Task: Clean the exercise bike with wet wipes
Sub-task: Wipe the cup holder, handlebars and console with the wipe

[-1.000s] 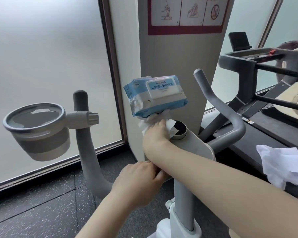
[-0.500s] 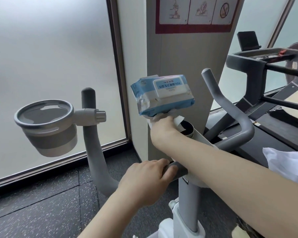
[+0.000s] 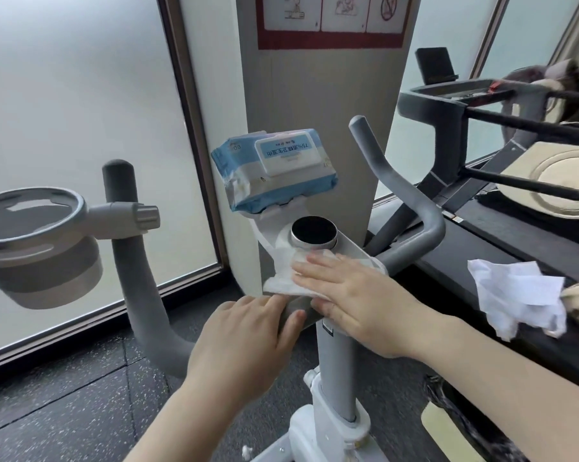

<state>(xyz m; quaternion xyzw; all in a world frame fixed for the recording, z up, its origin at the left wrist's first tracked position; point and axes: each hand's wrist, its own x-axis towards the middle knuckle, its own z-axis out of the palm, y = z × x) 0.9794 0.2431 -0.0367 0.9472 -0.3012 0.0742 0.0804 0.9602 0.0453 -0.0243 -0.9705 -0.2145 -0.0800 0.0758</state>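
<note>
The exercise bike's white console (image 3: 351, 243) carries a round black dial (image 3: 314, 231) and a blue pack of wet wipes (image 3: 274, 170) perched on its far end. My right hand (image 3: 358, 295) lies flat with straight fingers on a white wet wipe (image 3: 283, 280), pressing it onto the console's near slope just below the dial. My left hand (image 3: 244, 341) grips the console's lower near edge, fingers curled over it. Grey handlebars rise on both sides: the left handlebar (image 3: 124, 235) and the right handlebar (image 3: 401, 195).
A grey cup holder (image 3: 31, 241) is clamped to the left handlebar. A crumpled white wipe (image 3: 518, 298) lies on the treadmill (image 3: 481, 261) at right. A pillar with a red-framed sign (image 3: 331, 21) stands behind the bike, with frosted glass on both sides.
My right hand has slid with the wipe from the dial's far side down onto the near slope of the console, uncovering the dial. My left hand stays on the console's lower edge.
</note>
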